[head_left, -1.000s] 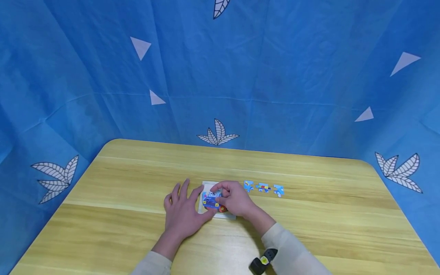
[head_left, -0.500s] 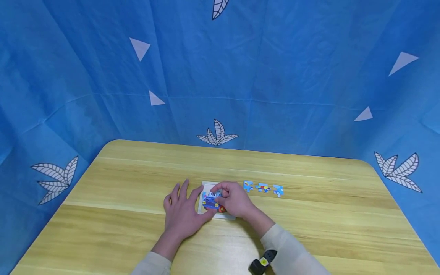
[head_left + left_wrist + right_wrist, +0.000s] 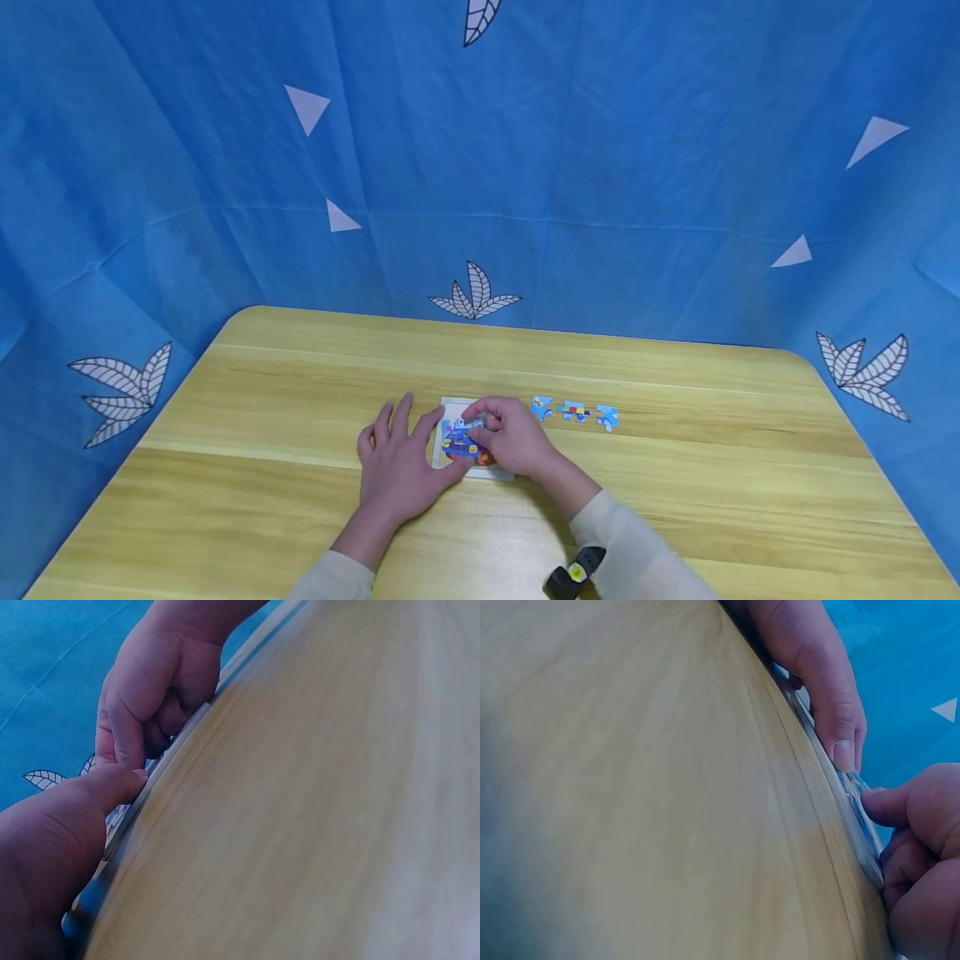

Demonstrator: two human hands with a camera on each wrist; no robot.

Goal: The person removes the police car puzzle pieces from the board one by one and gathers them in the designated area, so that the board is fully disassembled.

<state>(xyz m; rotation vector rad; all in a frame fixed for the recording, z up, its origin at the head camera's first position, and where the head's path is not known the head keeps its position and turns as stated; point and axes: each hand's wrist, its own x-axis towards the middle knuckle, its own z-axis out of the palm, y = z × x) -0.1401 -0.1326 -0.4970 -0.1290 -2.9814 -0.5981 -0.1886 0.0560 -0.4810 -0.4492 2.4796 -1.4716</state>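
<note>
A big blue cloth [image 3: 480, 125] hangs behind everything. It has pale triangles and white leaves with dark lines on it. In front of it is the worktop [image 3: 750, 467], yellow-brown like wood, with round corners at the back.

Two light sleeves come in from the near side, the left sleeve [image 3: 333, 577] and the right sleeve [image 3: 637, 550]. The left hand [image 3: 397, 467] has its fingers spread out and grips nothing. Its pointing finger reaches the left side of the tray, and its thumb lies at the near edge. The right hand [image 3: 517, 437] is bent over the tray, with its thumb and pointing finger pinching a blue puzzle piece [image 3: 459, 437].

The puzzle tray [image 3: 491, 473] is flat and white at the rim, and it sits on the worktop between the two hands. Inside it you can see red round parts and a bit of blue, but the fingers hide some of it.

A black band [image 3: 562, 582] with a yellow spot is at the right sleeve. Three small loose pieces [image 3: 575, 411] lie in a row on the worktop, just to the right of the tray, a little apart from each other.
</note>
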